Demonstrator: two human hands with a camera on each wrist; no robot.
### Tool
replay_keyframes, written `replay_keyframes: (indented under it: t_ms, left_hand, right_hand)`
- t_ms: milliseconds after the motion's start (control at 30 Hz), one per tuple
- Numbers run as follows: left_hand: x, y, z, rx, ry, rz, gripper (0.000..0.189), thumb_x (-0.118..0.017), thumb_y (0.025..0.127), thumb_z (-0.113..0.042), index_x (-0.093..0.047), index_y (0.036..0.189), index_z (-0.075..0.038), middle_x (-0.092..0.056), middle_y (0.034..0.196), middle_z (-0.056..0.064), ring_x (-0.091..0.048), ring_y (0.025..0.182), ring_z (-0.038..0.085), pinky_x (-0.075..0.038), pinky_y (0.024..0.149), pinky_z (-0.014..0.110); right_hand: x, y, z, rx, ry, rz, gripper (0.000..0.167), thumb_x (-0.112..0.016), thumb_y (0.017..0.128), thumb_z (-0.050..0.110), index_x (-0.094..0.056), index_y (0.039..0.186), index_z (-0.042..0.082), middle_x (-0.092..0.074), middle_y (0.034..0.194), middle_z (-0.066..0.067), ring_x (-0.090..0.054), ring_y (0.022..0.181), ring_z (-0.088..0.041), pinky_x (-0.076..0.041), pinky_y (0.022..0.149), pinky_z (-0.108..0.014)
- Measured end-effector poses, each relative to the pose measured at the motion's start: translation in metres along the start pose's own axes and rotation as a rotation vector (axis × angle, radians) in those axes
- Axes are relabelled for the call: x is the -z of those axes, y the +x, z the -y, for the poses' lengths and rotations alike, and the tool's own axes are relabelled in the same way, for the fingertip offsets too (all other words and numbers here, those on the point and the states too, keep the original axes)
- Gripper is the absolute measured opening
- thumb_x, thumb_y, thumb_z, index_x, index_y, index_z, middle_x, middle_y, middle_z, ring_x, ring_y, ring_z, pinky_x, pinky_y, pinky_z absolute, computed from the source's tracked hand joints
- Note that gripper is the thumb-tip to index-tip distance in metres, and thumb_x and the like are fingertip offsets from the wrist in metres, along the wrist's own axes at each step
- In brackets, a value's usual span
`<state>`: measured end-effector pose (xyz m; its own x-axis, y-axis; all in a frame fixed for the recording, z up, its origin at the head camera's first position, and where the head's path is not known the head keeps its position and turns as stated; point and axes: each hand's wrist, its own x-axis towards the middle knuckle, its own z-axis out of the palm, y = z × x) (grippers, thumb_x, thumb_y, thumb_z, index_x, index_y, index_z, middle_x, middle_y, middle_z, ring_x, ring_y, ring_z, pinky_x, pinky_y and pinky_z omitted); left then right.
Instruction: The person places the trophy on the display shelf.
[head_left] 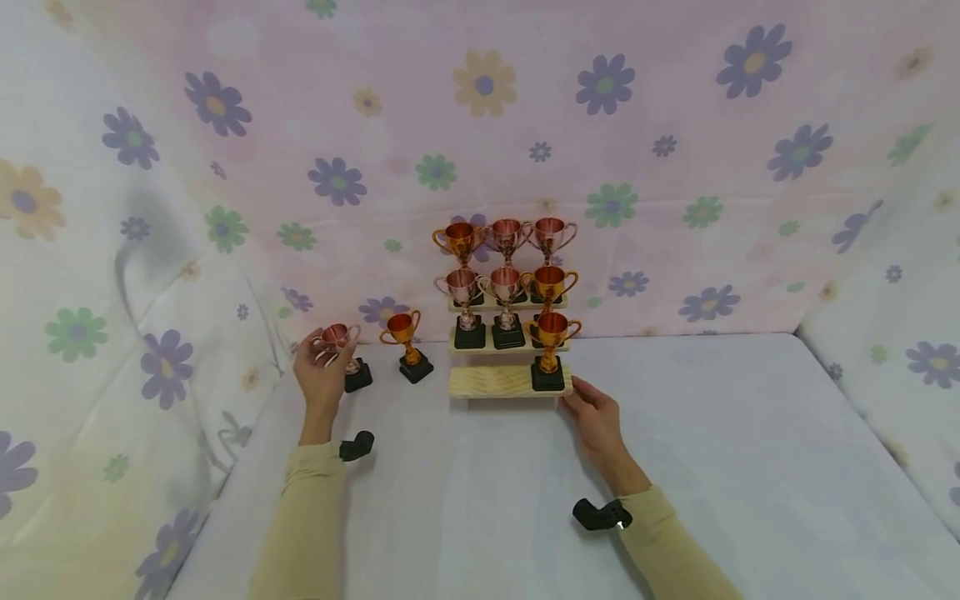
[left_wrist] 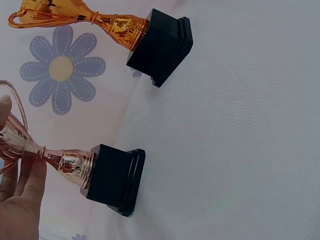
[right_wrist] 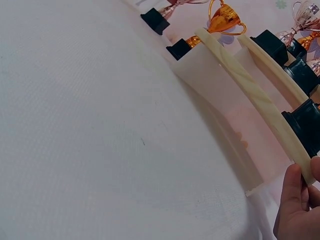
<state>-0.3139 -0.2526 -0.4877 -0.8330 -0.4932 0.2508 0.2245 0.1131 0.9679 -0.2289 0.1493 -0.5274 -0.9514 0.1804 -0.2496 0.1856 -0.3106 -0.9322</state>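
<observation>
My left hand [head_left: 321, 371] grips a small rose-gold trophy [left_wrist: 75, 167] by its cup, fingers wrapped about the bowl and handle. The trophy's black base [head_left: 358, 375] points down, close over the white table. Just right of it stands a gold trophy [head_left: 405, 337] on its own black base. My right hand [head_left: 600, 421] pinches the right end of the lowest board of a three-tier wooden shelf [head_left: 491, 381], thumb and fingers at its edge in the right wrist view. One gold trophy [head_left: 551, 342] stands at that board's right end, beside my fingertips.
Rose-gold and gold trophies fill the shelf's top and middle tiers, such as a rose-gold one [head_left: 507, 292] in the middle row. A white cloth covers the table [head_left: 712, 458]. Flower-print fabric [head_left: 675, 167] hangs behind and on both sides.
</observation>
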Motion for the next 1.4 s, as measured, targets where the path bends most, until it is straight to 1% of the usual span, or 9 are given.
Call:
replay_keyframes:
  t_ms: [133, 367, 600, 767, 1033, 1100, 1200, 1367, 1400]
  left_hand:
    - [0.000, -0.004, -0.001, -0.033, -0.006, -0.012, 0.048, -0.079, 0.085, 0.001, -0.056, 0.125, 0.012, -0.054, 0.101, 0.002, -0.061, 0.083, 0.006, -0.053, 0.076, 0.007]
    - [0.005, -0.014, -0.008, -0.054, -0.070, -0.004, 0.042, -0.081, 0.081, 0.005, -0.062, 0.117, 0.015, -0.060, 0.095, 0.003, -0.062, 0.080, 0.008, -0.055, 0.073, 0.010]
    - [0.008, -0.028, -0.023, -0.048, -0.062, 0.032, 0.045, -0.083, 0.080, 0.003, -0.066, 0.122, 0.005, -0.064, 0.100, -0.001, -0.063, 0.086, 0.008, -0.055, 0.078, 0.011]
    - [0.006, -0.038, -0.035, -0.064, -0.045, 0.083, 0.043, -0.083, 0.080, 0.002, -0.068, 0.120, 0.005, -0.064, 0.094, -0.003, -0.063, 0.085, 0.008, -0.056, 0.080, 0.011]
    - [-0.007, -0.056, -0.050, -0.090, 0.020, 0.155, 0.040, -0.084, 0.081, -0.002, -0.070, 0.118, 0.006, -0.066, 0.093, -0.006, -0.063, 0.086, 0.010, -0.057, 0.083, 0.012]
    - [-0.011, -0.061, -0.052, -0.113, 0.030, 0.182, 0.039, -0.084, 0.082, -0.003, -0.070, 0.117, 0.005, -0.066, 0.093, -0.006, -0.064, 0.086, 0.010, -0.057, 0.083, 0.013]
    - [-0.018, -0.070, -0.058, -0.137, 0.021, 0.230, 0.038, -0.083, 0.082, -0.001, -0.070, 0.117, 0.006, -0.067, 0.094, -0.007, -0.065, 0.086, 0.009, -0.058, 0.082, 0.015]
    - [-0.032, -0.079, -0.063, -0.170, -0.018, 0.290, 0.043, -0.083, 0.079, 0.005, -0.069, 0.120, 0.007, -0.068, 0.096, -0.004, -0.067, 0.086, 0.010, -0.060, 0.082, 0.018]
    - [-0.034, -0.079, -0.060, -0.180, -0.026, 0.294, 0.043, -0.084, 0.078, 0.005, -0.070, 0.119, 0.006, -0.068, 0.097, -0.003, -0.067, 0.086, 0.010, -0.060, 0.081, 0.019]
  right_hand:
    - [0.001, 0.000, -0.001, 0.003, -0.001, -0.002, 0.048, -0.054, 0.103, 0.001, -0.042, 0.149, -0.008, -0.044, 0.152, -0.025, -0.053, 0.127, -0.026, -0.056, 0.090, -0.015]
    - [0.002, 0.002, -0.002, 0.016, -0.007, -0.002, 0.047, -0.054, 0.103, 0.000, -0.043, 0.148, -0.009, -0.045, 0.151, -0.025, -0.055, 0.124, -0.024, -0.056, 0.089, -0.015]
    - [0.001, 0.002, -0.001, 0.004, -0.001, 0.003, 0.048, -0.054, 0.103, 0.001, -0.043, 0.149, -0.008, -0.044, 0.152, -0.024, -0.053, 0.127, -0.025, -0.055, 0.091, -0.015]
    - [0.001, 0.001, -0.001, -0.002, -0.001, 0.002, 0.048, -0.053, 0.104, 0.001, -0.043, 0.149, -0.008, -0.045, 0.152, -0.024, -0.052, 0.127, -0.026, -0.055, 0.090, -0.015]
    - [0.002, 0.001, 0.000, -0.013, -0.004, 0.010, 0.047, -0.052, 0.104, 0.002, -0.042, 0.150, -0.006, -0.044, 0.154, -0.021, -0.050, 0.131, -0.027, -0.055, 0.090, -0.014]
    - [0.003, 0.000, 0.001, -0.014, -0.002, 0.014, 0.048, -0.051, 0.105, 0.002, -0.041, 0.150, -0.006, -0.043, 0.155, -0.022, -0.049, 0.133, -0.028, -0.055, 0.092, -0.015]
    - [0.002, 0.000, 0.002, -0.016, 0.001, 0.014, 0.048, -0.051, 0.105, 0.002, -0.041, 0.151, -0.006, -0.042, 0.155, -0.021, -0.049, 0.133, -0.028, -0.054, 0.095, -0.017]
    - [0.002, 0.001, 0.002, -0.019, 0.004, 0.023, 0.048, -0.052, 0.105, 0.004, -0.041, 0.151, -0.005, -0.042, 0.156, -0.021, -0.049, 0.133, -0.028, -0.051, 0.102, -0.023]
    - [0.003, 0.001, 0.001, -0.019, 0.007, 0.027, 0.048, -0.052, 0.105, 0.004, -0.041, 0.151, -0.005, -0.042, 0.156, -0.021, -0.049, 0.133, -0.028, -0.051, 0.103, -0.024]
